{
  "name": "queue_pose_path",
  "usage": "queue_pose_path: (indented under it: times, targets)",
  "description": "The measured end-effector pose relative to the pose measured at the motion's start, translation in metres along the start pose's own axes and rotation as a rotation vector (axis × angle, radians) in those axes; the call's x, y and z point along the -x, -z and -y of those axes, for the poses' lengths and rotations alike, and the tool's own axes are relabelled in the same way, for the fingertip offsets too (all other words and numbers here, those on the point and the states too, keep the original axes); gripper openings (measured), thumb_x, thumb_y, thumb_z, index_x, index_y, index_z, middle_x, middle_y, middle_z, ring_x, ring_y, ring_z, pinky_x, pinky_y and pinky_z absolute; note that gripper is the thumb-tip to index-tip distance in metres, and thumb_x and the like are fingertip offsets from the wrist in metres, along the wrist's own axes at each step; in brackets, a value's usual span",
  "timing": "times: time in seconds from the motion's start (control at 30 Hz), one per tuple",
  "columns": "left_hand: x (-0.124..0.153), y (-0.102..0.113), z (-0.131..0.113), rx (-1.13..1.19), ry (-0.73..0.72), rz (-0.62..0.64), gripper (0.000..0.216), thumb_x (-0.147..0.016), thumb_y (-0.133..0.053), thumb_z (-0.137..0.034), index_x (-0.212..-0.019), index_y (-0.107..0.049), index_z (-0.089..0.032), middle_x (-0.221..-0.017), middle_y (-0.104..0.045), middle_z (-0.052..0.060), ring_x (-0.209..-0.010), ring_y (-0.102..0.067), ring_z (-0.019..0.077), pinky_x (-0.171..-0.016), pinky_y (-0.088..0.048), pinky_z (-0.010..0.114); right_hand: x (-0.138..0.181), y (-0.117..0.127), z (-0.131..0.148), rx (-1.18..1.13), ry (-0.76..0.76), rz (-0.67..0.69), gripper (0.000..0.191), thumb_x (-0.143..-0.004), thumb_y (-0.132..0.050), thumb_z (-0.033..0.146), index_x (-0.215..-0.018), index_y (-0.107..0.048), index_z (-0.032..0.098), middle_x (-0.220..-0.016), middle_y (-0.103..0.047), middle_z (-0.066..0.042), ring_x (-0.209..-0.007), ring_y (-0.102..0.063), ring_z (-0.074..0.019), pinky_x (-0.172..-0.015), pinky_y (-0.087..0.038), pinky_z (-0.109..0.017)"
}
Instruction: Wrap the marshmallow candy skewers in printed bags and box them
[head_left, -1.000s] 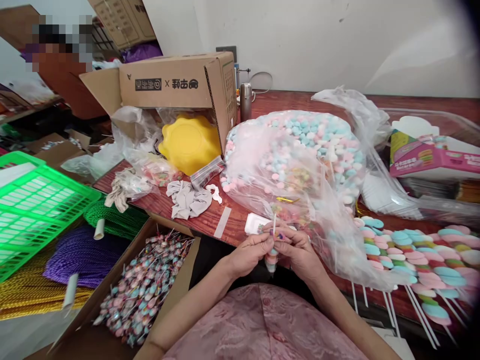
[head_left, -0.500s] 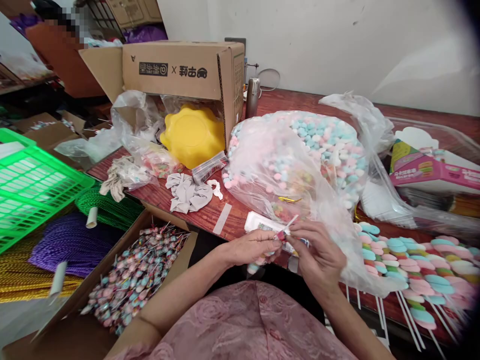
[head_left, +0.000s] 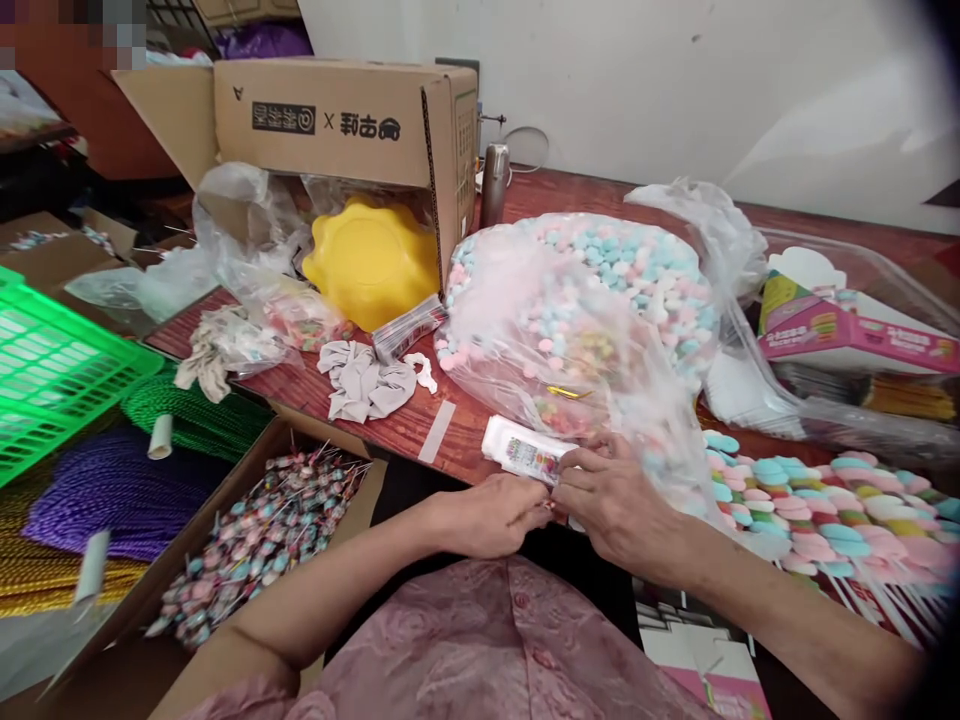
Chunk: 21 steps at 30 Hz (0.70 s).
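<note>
My left hand (head_left: 491, 515) and my right hand (head_left: 611, 500) meet at the table's front edge, fingers pinched together on a small piece I cannot make out. Just beyond the fingertips lies a white packet of stickers (head_left: 525, 452). A big clear bag of pink, blue and white marshmallow pieces (head_left: 585, 310) stands right behind my hands. To the right lie several finished marshmallow skewers (head_left: 817, 500) on white sticks.
An open cardboard box of wrapped lollipops (head_left: 255, 540) sits at lower left, beside purple (head_left: 112, 490), green and gold cord spools and a green plastic basket (head_left: 52, 360). A tipped carton (head_left: 337, 125) with a yellow bowl (head_left: 371, 260), crumpled gloves (head_left: 364, 380), a metal flask (head_left: 493, 185) and pink boxes (head_left: 847, 335) crowd the red table (head_left: 405, 425).
The stick I held upright has dropped out of sight between my fingers. Both hands have moved lower toward the table edge, the right one flattening over the left's fingertips.
</note>
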<state>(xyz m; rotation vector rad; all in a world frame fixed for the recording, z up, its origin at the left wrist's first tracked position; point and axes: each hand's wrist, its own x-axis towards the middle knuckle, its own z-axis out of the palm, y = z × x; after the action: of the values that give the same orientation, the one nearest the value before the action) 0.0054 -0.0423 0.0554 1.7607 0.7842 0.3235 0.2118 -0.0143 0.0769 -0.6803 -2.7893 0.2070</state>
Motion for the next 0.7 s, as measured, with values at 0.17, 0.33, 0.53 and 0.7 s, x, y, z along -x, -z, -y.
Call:
queue_pose_path:
  times: [0.17, 0.33, 0.53, 0.7]
  targets:
    - [0.004, -0.001, -0.004, -0.178, 0.048, -0.296, 0.021, -0.092, -0.036, -0.022, -0.076, -0.049, -0.017, -0.082, -0.057, 0.007, -0.078, -0.052, 0.0178, -0.079, -0.045, 0.035, -0.005, -0.006, 0.002, -0.017, -0.143, -0.016, 0.023, -0.094, -0.046, 0.013, -0.09, -0.068, 0.021, -0.096, -0.074, -0.003, -0.091, -0.062, -0.0196, -0.08, -0.032, -0.038]
    - [0.0, 0.001, 0.003, 0.839, 0.24, 0.025, 0.022, -0.076, -0.055, -0.037, -0.066, -0.047, -0.018, -0.057, -0.047, -0.002, -0.047, -0.041, 0.0097, -0.048, -0.035, 0.024, 0.005, 0.01, 0.012, 0.283, 0.189, -0.24, 0.034, -0.094, -0.045, 0.011, -0.122, -0.062, 0.02, -0.124, -0.068, -0.007, -0.121, -0.053, -0.0276, -0.099, -0.027, -0.053]
    - [-0.002, -0.002, 0.011, 0.765, 0.292, 0.242, 0.032, -0.073, -0.065, -0.047, -0.068, -0.057, -0.016, -0.061, -0.055, 0.001, -0.051, -0.047, 0.0111, -0.049, -0.034, 0.023, 0.011, 0.013, 0.015, 0.194, 0.308, -0.054, 0.026, -0.091, -0.042, 0.006, -0.09, -0.066, 0.017, -0.084, -0.071, -0.006, -0.085, -0.061, -0.021, -0.087, -0.037, -0.046]
    - [0.003, -0.005, 0.005, 0.091, -0.001, -0.199, 0.024, -0.089, -0.05, -0.03, -0.071, -0.058, -0.017, -0.069, -0.055, 0.001, -0.065, -0.047, 0.0124, -0.065, -0.035, 0.025, 0.002, -0.002, 0.005, -0.099, -0.006, 0.108, 0.024, -0.088, -0.047, 0.012, -0.07, -0.062, 0.018, -0.068, -0.065, -0.002, -0.068, -0.056, -0.0158, -0.074, -0.04, -0.034]
